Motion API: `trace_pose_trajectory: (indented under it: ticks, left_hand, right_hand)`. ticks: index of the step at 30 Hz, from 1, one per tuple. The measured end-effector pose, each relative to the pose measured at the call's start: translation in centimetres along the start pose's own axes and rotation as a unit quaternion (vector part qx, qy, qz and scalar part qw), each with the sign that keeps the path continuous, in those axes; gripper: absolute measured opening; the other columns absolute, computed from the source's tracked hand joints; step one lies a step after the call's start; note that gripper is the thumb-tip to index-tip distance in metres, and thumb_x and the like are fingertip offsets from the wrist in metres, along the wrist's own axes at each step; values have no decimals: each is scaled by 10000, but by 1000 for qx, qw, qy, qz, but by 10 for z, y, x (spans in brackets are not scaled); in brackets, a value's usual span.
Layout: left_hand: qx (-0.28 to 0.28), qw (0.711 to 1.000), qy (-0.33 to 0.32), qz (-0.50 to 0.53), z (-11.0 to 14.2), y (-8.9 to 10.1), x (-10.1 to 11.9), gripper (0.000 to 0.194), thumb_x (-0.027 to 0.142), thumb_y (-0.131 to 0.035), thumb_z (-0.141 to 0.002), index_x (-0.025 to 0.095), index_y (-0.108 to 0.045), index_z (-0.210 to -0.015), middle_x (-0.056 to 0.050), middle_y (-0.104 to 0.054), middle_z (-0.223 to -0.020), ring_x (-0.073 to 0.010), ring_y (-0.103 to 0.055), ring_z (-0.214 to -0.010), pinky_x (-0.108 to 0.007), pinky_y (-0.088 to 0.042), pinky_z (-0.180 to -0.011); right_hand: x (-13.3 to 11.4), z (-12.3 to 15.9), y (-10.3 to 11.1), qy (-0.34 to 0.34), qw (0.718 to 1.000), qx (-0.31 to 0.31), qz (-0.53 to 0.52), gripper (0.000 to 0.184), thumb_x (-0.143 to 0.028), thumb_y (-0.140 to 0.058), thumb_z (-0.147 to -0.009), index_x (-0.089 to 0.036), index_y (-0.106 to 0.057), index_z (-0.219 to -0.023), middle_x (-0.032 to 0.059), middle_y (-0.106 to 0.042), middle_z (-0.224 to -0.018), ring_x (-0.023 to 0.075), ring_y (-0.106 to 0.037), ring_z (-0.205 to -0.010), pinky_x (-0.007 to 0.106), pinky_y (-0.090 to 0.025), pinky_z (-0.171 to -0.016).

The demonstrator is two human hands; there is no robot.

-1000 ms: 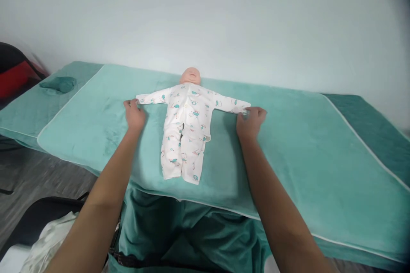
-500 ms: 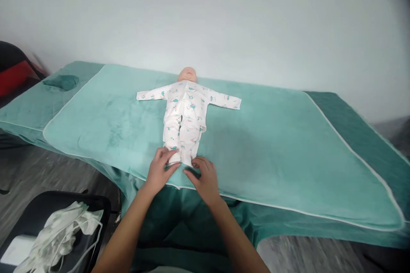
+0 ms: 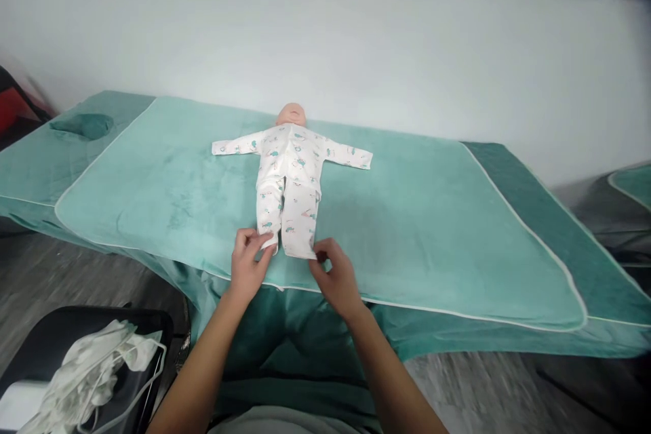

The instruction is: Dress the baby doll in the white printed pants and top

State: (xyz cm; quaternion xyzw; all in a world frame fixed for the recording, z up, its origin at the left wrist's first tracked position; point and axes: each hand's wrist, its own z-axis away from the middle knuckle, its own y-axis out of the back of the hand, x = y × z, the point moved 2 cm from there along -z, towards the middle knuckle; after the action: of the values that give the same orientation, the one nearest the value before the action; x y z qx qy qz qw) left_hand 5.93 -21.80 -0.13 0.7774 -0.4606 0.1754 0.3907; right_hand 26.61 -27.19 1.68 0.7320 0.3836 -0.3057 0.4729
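A baby doll (image 3: 290, 114) lies on its back on a teal blanket (image 3: 407, 230), dressed in a white printed sleepsuit (image 3: 291, 176) with both sleeves spread out sideways. My left hand (image 3: 247, 266) pinches the foot end of the sleepsuit's left leg. At the foot end of the right leg, my right hand (image 3: 336, 274) is closed in a pinch on the cloth. Both hands sit near the blanket's front edge.
The blanket covers a long table (image 3: 574, 183) against a pale wall. A small teal bundle (image 3: 81, 125) lies at the far left. A black bin (image 3: 71, 332) with crumpled white cloth (image 3: 86, 380) stands on the floor at lower left. A red and black object (image 3: 13, 108) is at the left edge.
My hands left the sleeve ends and came down to the sleepsuit's feet, where they now pinch the leg ends. The view has pulled back a little.
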Motion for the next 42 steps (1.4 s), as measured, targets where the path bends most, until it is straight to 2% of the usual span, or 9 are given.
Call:
trace_pose_trajectory:
  ticks: [5, 9, 13, 17, 21, 25, 30, 35, 42]
  left_hand:
    - [-61, 997, 38, 30, 13, -1, -10, 184, 282, -687, -939, 237, -733, -1112, -37, -572, -1012, -129, -618, -868, -256, -540, -765]
    - [-103, 981, 133, 97, 6, 12, -20, 255, 373, -577, -1001, 194, -730, -904, -9, -626, -807, -124, -595, -732, -258, -494, -715]
    - [-57, 957, 250, 139, -27, 8, -45, 347, 480, -537, -1000, 189, -724, -964, -9, -656, -759, -148, -613, -737, -275, -506, -723]
    - [8, 954, 247, 170, -84, -24, -72, 393, 479, -627, -937, 201, -684, -1209, -112, -667, -1296, -222, -634, -1199, -355, -540, -993]
    - [-65, 953, 243, 169, -119, -59, -83, 625, 458, -684, -902, 239, -533, -1467, -129, -446, -1605, -278, -445, -1489, -465, -358, -1251]
    - [-143, 965, 178, 126, -118, -68, -80, 831, 424, -745, -859, 268, -384, -1592, -112, -291, -1710, -305, -249, -1602, -522, -199, -1321]
    - [-127, 968, 186, 112, -115, -70, -76, 783, 366, -712, -884, 280, -399, -1596, -84, -315, -1707, -297, -247, -1605, -505, -204, -1326]
    - [-97, 970, 179, 135, -131, -83, -76, 753, 324, -719, -873, 286, -445, -1573, -54, -356, -1691, -281, -260, -1601, -486, -202, -1332]
    - [-90, 965, 194, 150, -154, -100, -87, 756, 284, -713, -862, 281, -451, -1570, -48, -328, -1704, -277, -249, -1605, -469, -191, -1333]
  right_hand:
    - [20, 8, -7, -50, 988, -138, 55, 45, -222, -564, -952, -235, -607, -954, 29, -624, -971, 162, -601, -786, 310, -471, -727]
    - [19, -10, 17, -60, 981, -178, 57, 263, -396, -533, -1018, -231, -640, -843, 14, -620, -830, 163, -582, -735, 318, -448, -700]
    - [28, -63, 30, -64, 995, -64, 31, 252, -458, -558, -986, -238, -653, -909, 33, -677, -916, 193, -624, -844, 349, -497, -786]
    - [58, -136, 8, -128, 981, 127, -69, 469, -485, -623, -895, -234, -572, -1288, 135, -570, -1427, 273, -545, -1319, 416, -517, -1009]
    - [89, -183, -26, -196, 964, 161, -83, 488, -475, -546, -910, -174, -564, -1292, 181, -605, -1376, 291, -598, -1230, 477, -490, -1054]
    - [102, -186, -37, -171, 970, 146, -92, 429, -518, -508, -939, -211, -615, -1218, 105, -711, -1193, 258, -647, -1077, 453, -507, -1019]
    - [106, -181, -32, -138, 975, 111, -134, 455, -544, -506, -948, -212, -638, -1230, 92, -712, -1251, 260, -648, -1135, 455, -497, -1058]
    - [107, -184, -31, -65, 981, 62, -173, 608, -559, -526, -959, -250, -503, -1482, 68, -511, -1585, 252, -476, -1459, 471, -360, -1247]
    - [109, -186, -32, -91, 985, 11, -150, 810, -636, -541, -948, -276, -293, -1629, 41, -268, -1724, 254, -266, -1593, 503, -242, -1314]
